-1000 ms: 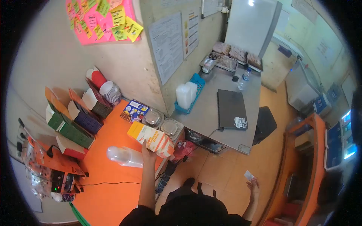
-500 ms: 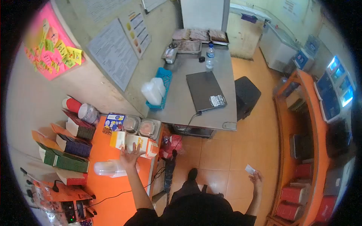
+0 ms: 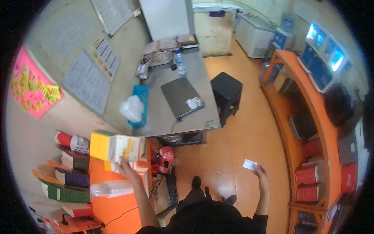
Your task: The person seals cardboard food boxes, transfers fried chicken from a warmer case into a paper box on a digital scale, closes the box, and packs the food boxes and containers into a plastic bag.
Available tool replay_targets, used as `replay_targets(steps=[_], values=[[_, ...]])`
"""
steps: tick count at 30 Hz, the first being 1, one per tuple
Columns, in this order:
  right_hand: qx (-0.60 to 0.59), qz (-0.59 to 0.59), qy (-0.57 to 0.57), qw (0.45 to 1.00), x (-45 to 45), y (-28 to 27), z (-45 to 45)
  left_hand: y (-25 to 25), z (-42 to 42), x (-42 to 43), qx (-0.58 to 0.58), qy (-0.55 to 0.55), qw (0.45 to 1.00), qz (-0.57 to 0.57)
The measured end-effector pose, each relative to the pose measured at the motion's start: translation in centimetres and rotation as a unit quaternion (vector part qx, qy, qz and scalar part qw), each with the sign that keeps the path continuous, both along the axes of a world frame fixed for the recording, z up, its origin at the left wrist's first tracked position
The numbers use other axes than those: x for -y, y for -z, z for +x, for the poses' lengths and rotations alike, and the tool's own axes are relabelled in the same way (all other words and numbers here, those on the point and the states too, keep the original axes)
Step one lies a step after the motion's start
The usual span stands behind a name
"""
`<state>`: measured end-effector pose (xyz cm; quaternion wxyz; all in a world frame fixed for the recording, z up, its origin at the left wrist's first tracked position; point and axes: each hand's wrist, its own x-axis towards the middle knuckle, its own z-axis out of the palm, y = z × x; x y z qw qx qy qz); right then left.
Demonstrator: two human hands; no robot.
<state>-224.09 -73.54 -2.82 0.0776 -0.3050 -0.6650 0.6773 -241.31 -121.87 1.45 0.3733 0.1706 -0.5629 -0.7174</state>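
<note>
My left hand (image 3: pixel 125 168) grips the near edge of a yellow and white printed cardboard box (image 3: pixel 125 147), raised above the orange counter (image 3: pixel 113 212). Below the box, part of another orange and white carton (image 3: pixel 142 167) shows. Close to my left wrist lies a stack of clear plastic cups (image 3: pixel 111 188) on its side. Out to the right, over the floor, my right hand (image 3: pixel 262 171) pinches a small white card or slip (image 3: pixel 249 164); its print is too small to read.
Folded cartons in rows (image 3: pixel 68 193) and stacked paper cups (image 3: pixel 79 144) line the wall. Ahead, a metal table (image 3: pixel 156 124) carries a closed laptop (image 3: pixel 181 95), a water bottle (image 3: pixel 180 64) and a teal basket (image 3: pixel 145 102). A black stool (image 3: pixel 226 86) and orange shelf (image 3: pixel 302 74) stand right.
My left hand, spread over the box before, now grips and lifts it. The view has turned right. My right hand still holds the white slip.
</note>
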Motion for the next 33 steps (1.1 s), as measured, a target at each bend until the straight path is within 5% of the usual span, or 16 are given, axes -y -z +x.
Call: replay_targets(steps=[2,4,8,10,13,15,17,23,25,28,30,31,32,33], values=[[-0.069,0.009,-0.006,0.998,0.0,-2.5,-0.3,0.2,-0.3,-6.6,0.051,0.147,0.988,0.014],[-0.132,0.001,-0.007,0.991,-0.6,-5.1,0.1,-1.6,1.5,-16.8,0.034,0.292,0.949,-0.115],[-0.225,0.124,0.033,0.966,-4.0,-10.4,5.1,-2.3,10.0,-36.3,0.055,0.517,0.850,0.083],[-0.269,0.317,0.099,0.904,-7.2,-12.1,9.0,-3.0,16.0,-43.8,0.111,0.591,0.787,0.138],[-0.167,0.452,0.176,0.858,-10.6,-12.4,15.1,-3.4,23.2,-49.6,0.136,0.685,0.677,0.231],[-0.085,0.503,0.230,0.829,-13.9,-11.1,19.9,-3.0,27.9,-53.7,0.131,0.746,0.629,0.173],[-0.006,0.512,0.277,0.813,-16.6,-11.2,25.1,-3.8,32.4,-58.1,0.108,0.787,0.604,0.066],[0.177,0.462,0.533,0.686,-24.3,-10.4,37.0,-4.2,43.2,-70.2,0.126,0.878,0.460,0.041],[0.093,0.270,0.557,0.780,-25.2,-9.8,39.7,-3.9,45.3,-72.4,0.141,0.897,0.419,0.028],[-0.031,0.244,0.629,0.737,-32.3,-5.8,47.8,-1.3,51.9,-80.5,0.172,0.916,0.361,0.030],[-0.009,0.245,0.681,0.691,-36.2,-5.8,52.0,0.6,54.7,-85.5,0.171,0.912,0.369,0.050],[0.007,0.232,0.690,0.685,-38.4,-5.2,54.6,0.8,56.7,-88.4,-0.136,0.882,0.436,-0.115],[0.022,0.228,0.698,0.678,-40.6,-4.8,57.4,0.7,58.0,-91.1,-0.143,0.890,0.422,-0.101],[0.046,0.218,0.685,0.694,-42.8,-4.5,60.7,-1.3,60.1,-93.8,-0.295,0.872,0.316,-0.230]])
